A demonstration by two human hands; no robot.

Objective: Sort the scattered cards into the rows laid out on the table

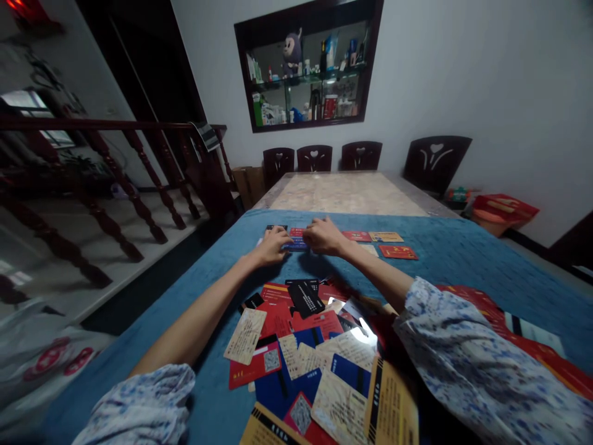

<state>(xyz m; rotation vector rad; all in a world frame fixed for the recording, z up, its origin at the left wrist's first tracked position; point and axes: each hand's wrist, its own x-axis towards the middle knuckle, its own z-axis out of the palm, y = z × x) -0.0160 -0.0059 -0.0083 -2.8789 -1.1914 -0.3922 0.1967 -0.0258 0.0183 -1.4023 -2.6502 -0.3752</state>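
Note:
A blue card [297, 243] lies between my two hands at the near edge of a row of cards. My left hand [273, 246] rests at its left end, fingers loosely bent and apart, touching it. My right hand [324, 236] is closed in a pinch at the card's right end; its fingertips are partly hidden. Just behind the blue card is a red card [296, 232], and a black card [277, 228] shows beyond my left hand. Nearer to me spreads a heap of loose cards, with a black card [306, 299] and a beige card [245, 335] on top.
Right of my hands lie a gold card [386, 237] and red cards [398, 252]. Red packets [532, 349] are at the right on the blue cloth [222, 272]. Dark chairs [361, 156] stand around the table's far end. A wooden railing [134, 191] runs along the left.

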